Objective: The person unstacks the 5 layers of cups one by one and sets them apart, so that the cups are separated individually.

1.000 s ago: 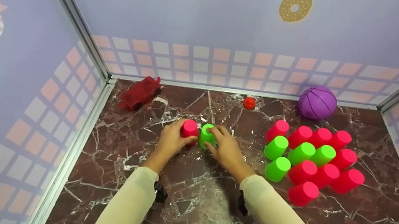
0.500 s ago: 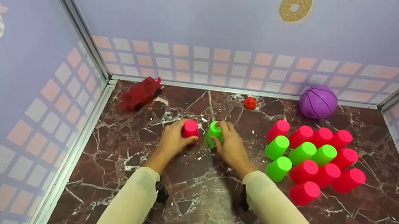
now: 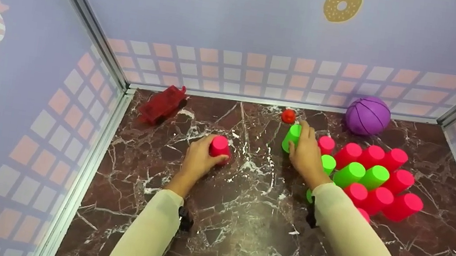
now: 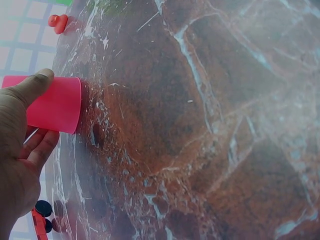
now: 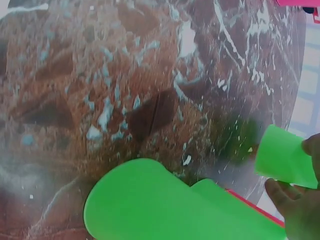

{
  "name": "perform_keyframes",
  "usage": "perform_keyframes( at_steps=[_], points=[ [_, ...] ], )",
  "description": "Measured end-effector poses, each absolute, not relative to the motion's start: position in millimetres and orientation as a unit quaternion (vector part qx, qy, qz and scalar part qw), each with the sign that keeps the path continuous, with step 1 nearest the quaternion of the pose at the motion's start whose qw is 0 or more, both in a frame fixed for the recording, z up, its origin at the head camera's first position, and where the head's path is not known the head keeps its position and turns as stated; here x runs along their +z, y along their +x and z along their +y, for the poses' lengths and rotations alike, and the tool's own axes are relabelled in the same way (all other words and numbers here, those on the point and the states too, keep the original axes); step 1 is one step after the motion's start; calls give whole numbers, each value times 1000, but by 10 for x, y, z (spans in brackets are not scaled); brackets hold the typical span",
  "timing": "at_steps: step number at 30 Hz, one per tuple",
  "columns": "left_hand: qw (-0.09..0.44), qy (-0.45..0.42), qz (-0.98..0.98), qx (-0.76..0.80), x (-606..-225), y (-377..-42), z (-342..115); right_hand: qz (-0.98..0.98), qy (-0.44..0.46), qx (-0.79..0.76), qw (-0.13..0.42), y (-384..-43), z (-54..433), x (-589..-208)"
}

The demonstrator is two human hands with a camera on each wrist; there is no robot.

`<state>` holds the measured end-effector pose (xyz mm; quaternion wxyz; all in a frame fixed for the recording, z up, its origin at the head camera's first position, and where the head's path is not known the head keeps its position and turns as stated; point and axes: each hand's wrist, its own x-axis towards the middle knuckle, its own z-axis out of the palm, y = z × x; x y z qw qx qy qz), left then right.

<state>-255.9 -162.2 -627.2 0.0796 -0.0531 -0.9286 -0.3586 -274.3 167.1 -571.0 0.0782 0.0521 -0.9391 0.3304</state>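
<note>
My left hand (image 3: pixel 199 157) grips an upside-down pink cup (image 3: pixel 220 145) near the middle of the marble surface. In the left wrist view the thumb and fingers wrap the sides of this cup (image 4: pixel 57 106). Farther right, my right hand (image 3: pixel 307 152) holds a green cup (image 3: pixel 291 137) by its side, left of the cup group. The right wrist view shows that green cup (image 5: pixel 284 156) between thumb and fingers, over the marble. Upside-down pink cups (image 3: pixel 403 207) and green cups (image 3: pixel 350 174) stand in rows at the right, some partly hidden by my right hand and sleeve.
A small red toy duck (image 3: pixel 288 116) sits near the back wall, just beyond the held green cup. At the back right rests a purple ball (image 3: pixel 368 116), and at the back left a red toy vehicle (image 3: pixel 163 104). Patterned walls enclose the marble surface (image 3: pixel 218 232).
My right hand has carried the green cup from beside the pink one rightward and back, up to the cup rows. My left hand stays at the pink cup, almost unmoved.
</note>
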Motion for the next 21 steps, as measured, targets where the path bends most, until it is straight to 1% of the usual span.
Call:
perform_keyframes(
  at_steps=[6, 11, 13, 17, 21],
  points=[
    [60, -41, -929, -363, -6420, -2662, -1661, -952, 31, 300, 42, -2769, 1704, -5727],
    [73, -47, -931, -355, -6357, -2620, -1633, -955, 18, 294, 23, -2777, 1710, -5702],
    [83, -52, -931, -351, -6340, -2595, -1623, -957, 19, 287, 23, -2782, 1708, -5688],
    [85, -63, -927, -360, -6217, -2531, -1597, -963, 32, 265, 41, -2807, 1720, -5690],
    [94, -63, -926, -359, -6313, -2569, -1604, -965, 42, 252, 60, -2830, 1738, -5688]
  ],
)
